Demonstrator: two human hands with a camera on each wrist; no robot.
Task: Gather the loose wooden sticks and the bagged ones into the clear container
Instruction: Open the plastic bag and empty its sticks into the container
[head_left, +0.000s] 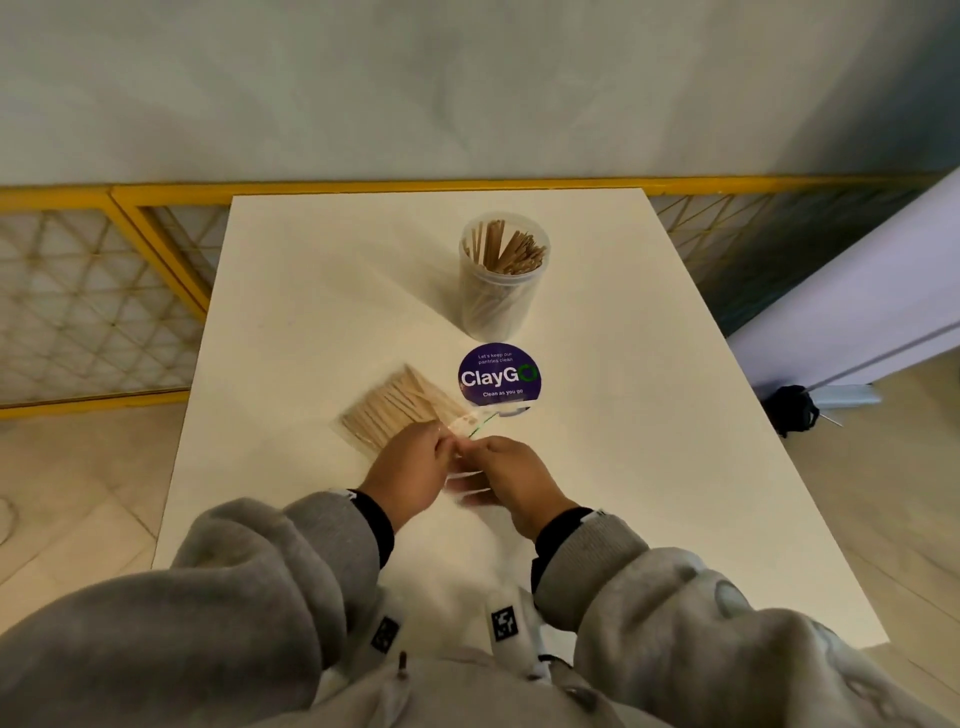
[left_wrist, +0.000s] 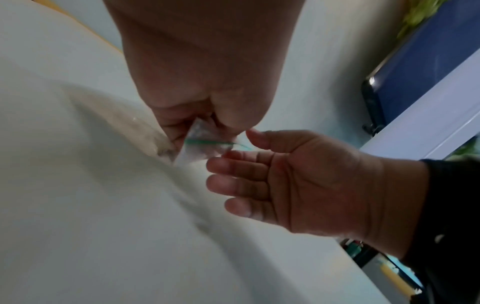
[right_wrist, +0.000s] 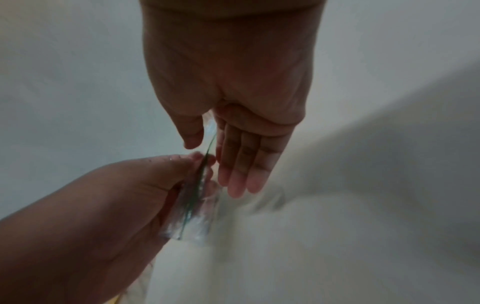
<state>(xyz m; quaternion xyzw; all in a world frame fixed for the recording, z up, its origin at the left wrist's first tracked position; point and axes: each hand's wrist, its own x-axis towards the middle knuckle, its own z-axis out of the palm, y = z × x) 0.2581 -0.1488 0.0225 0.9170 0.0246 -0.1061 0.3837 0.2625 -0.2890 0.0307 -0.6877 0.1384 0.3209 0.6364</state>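
Bag (head_left: 395, 410) mouth pinched by left hand (head_left: 410, 467), right hand (head_left: 511, 475) straight-fingered; container (head_left: 501, 291) only overhead.

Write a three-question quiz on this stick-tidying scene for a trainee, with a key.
1. True or false: the clear round plastic container already holds wooden sticks.
2. The round purple ClayGo sticker lies: A) on the white table, between the container and the mouth of the clear plastic bag of sticks; B) inside the container; C) on the floor.
3. Fill in: the left hand pinches the bag's mouth, which is marked by a ___ seal line.
Key: 1 true; 2 A; 3 green.
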